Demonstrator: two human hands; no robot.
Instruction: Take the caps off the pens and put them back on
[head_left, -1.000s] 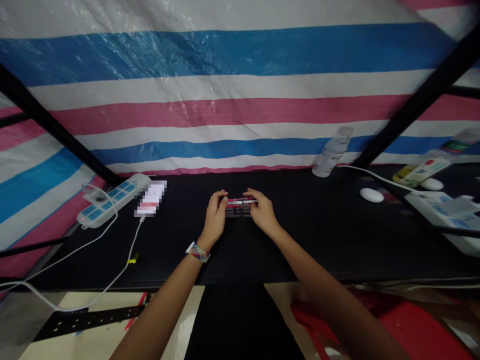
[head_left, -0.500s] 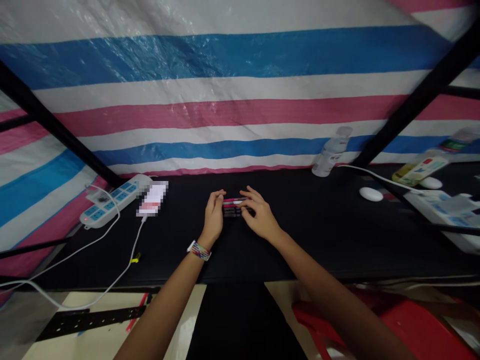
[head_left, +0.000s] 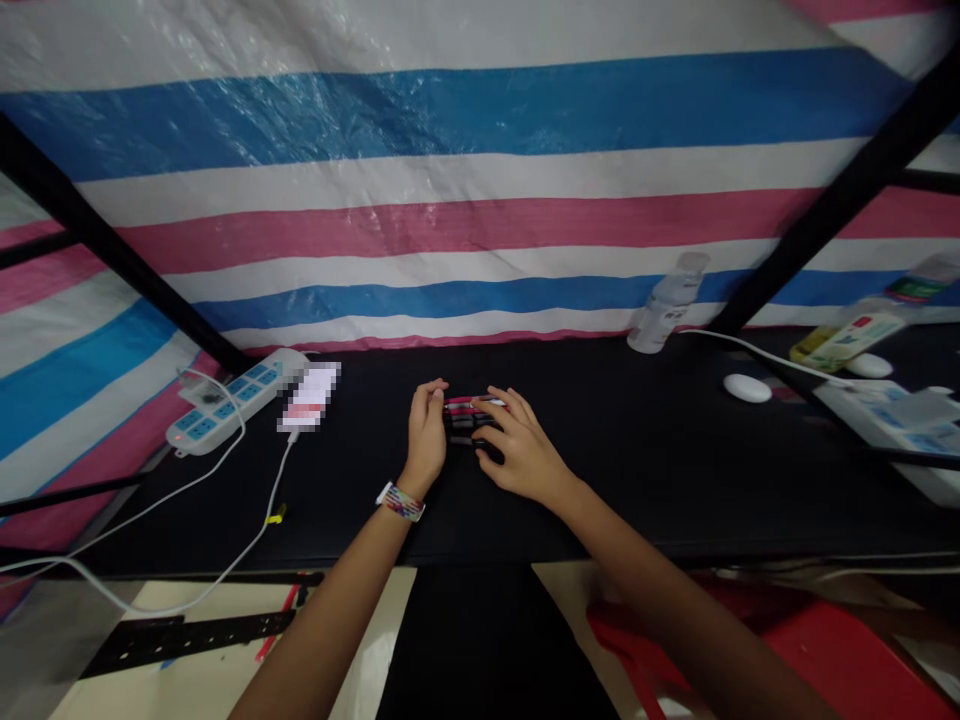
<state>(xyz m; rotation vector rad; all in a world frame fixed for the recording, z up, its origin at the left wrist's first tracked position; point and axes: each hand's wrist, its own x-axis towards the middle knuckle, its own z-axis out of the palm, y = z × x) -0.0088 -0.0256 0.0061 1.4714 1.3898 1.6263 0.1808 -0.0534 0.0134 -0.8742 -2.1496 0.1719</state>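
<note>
Several slim pens (head_left: 461, 421), one pinkish red and others dark, lie side by side on the black tabletop (head_left: 630, 450) between my hands. On the left, my left hand (head_left: 426, 435) stands on its edge against the pen ends, fingers stretched out. A multicoloured woven watch band (head_left: 401, 502) circles that wrist. My right hand (head_left: 519, 447) rests over the right ends with its fingers apart, fingertips touching the pens. Those right ends are partly hidden under the fingers.
A power strip (head_left: 236, 400) and a phone (head_left: 309, 397) with a white cable (head_left: 277, 475) are at the left. Further right stand a clear bottle (head_left: 667, 305), a white mouse-like object (head_left: 748, 388) and a tilted drink bottle (head_left: 855, 335). A striped tarp (head_left: 450, 225) hangs behind.
My right fingers have spread and shifted slightly toward me along the pens. The dark pens are a little further apart, the lowest one nearer me. My left hand stays put.
</note>
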